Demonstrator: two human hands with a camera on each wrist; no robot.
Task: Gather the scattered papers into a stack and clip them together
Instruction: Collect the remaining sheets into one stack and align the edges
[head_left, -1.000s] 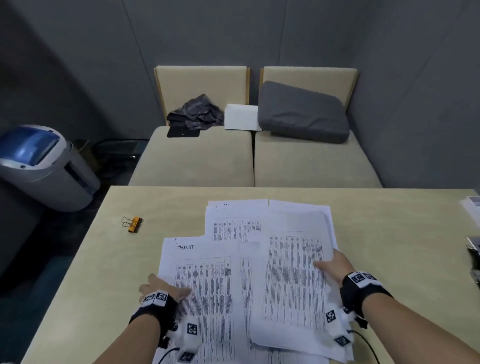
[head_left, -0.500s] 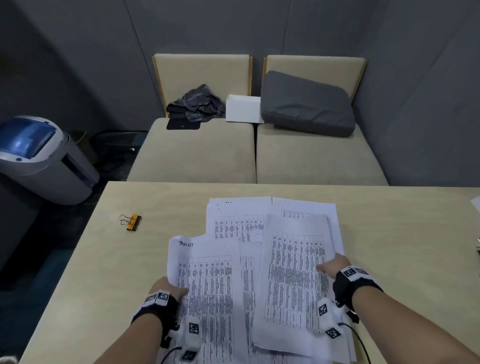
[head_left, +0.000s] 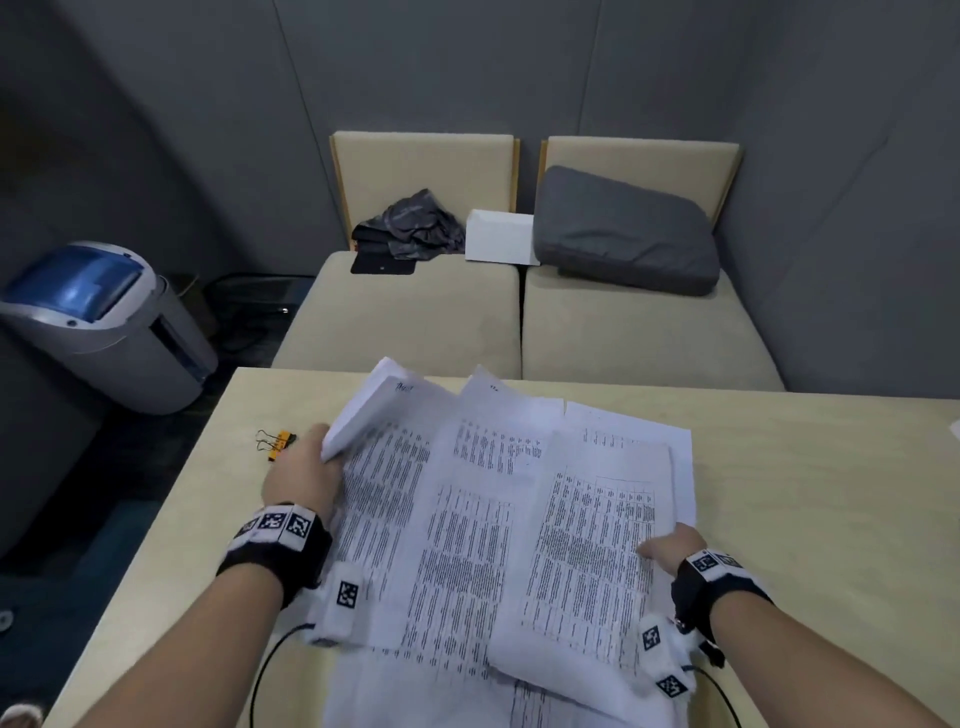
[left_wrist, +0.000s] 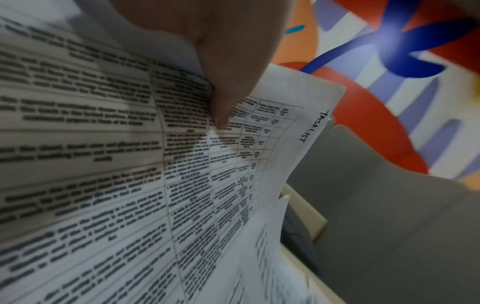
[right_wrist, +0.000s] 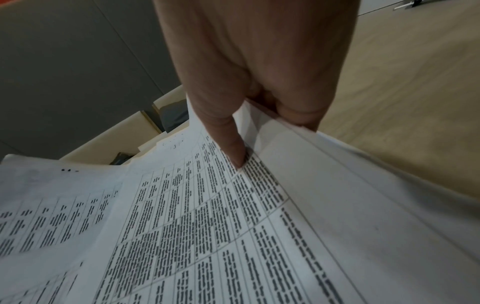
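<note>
The left hand (head_left: 304, 475) pinches the left edge of the papers (head_left: 483, 525), thumb on the printed face, curling that edge upward. The right hand (head_left: 670, 545) pinches the right edge, thumb on top. The thin white sheets overlap loosely on the pale wooden table (head_left: 805, 519). An orange binder clip (head_left: 278, 442) lies just beside the left hand's fingers.
</note>
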